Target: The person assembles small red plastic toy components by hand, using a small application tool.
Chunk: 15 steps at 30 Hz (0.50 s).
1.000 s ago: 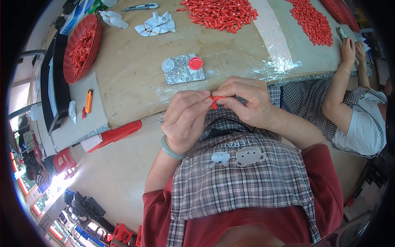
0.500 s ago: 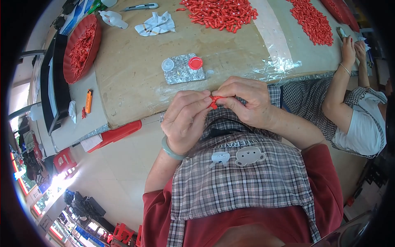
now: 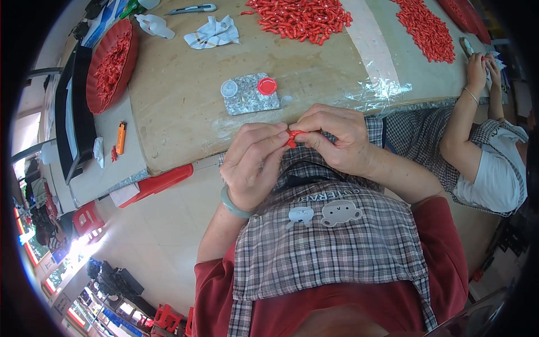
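Note:
Between my fingertips is a small red piece [image 3: 292,137], glossy and knobbly, mostly covered by my fingers. My left hand [image 3: 255,154] pinches it from the left, and my right hand [image 3: 337,137] pinches it from the right. Both hands are just off the table's near edge, above my plaid apron. Just beyond them on the table [image 3: 185,106] lies a speckled grey stone slab [image 3: 251,102]. On the slab are a small clear round cup [image 3: 229,89] at its left and a red round cap [image 3: 267,86] at its right.
Farther back lies a heap of red pieces [image 3: 303,19], with a second pile [image 3: 425,31] to its right. A crumpled cloth [image 3: 212,32], utility knife [image 3: 191,9], white bottle [image 3: 155,26], red plate [image 3: 124,64] and orange lighter [image 3: 120,137] lie leftward. A co-worker's hands [image 3: 484,67] work at far right.
My hands and the red piece stay almost exactly where they were. At far right, the co-worker's hands have shifted slightly.

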{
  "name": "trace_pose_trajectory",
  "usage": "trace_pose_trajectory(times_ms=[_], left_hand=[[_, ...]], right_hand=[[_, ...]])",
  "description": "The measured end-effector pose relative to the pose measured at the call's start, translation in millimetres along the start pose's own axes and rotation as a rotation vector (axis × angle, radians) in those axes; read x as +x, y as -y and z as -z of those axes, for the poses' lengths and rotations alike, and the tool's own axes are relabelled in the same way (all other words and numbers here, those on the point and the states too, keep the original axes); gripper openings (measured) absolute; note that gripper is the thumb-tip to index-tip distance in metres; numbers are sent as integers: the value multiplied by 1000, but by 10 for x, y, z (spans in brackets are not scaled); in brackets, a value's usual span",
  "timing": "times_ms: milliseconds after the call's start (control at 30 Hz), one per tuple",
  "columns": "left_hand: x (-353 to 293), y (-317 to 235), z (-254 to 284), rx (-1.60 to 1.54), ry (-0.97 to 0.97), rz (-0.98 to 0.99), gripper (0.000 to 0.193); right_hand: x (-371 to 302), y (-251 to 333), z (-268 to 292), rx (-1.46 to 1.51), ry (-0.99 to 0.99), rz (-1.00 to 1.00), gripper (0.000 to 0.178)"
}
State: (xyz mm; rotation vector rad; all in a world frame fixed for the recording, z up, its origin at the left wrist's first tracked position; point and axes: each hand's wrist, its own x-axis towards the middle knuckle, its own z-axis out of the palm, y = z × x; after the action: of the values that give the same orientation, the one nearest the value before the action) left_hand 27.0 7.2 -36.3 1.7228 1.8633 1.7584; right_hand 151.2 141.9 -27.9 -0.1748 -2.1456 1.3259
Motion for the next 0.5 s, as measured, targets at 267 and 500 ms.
trace_pose_trajectory(times_ms=[267,500], left_hand=[[2,11,-6,-3,3,-1,30],[6,-9,0,-99,-13,137,28]], right_hand=[[-6,-10,2,-6,-2,-9,7],[18,32,43,37,47,-107,7]])
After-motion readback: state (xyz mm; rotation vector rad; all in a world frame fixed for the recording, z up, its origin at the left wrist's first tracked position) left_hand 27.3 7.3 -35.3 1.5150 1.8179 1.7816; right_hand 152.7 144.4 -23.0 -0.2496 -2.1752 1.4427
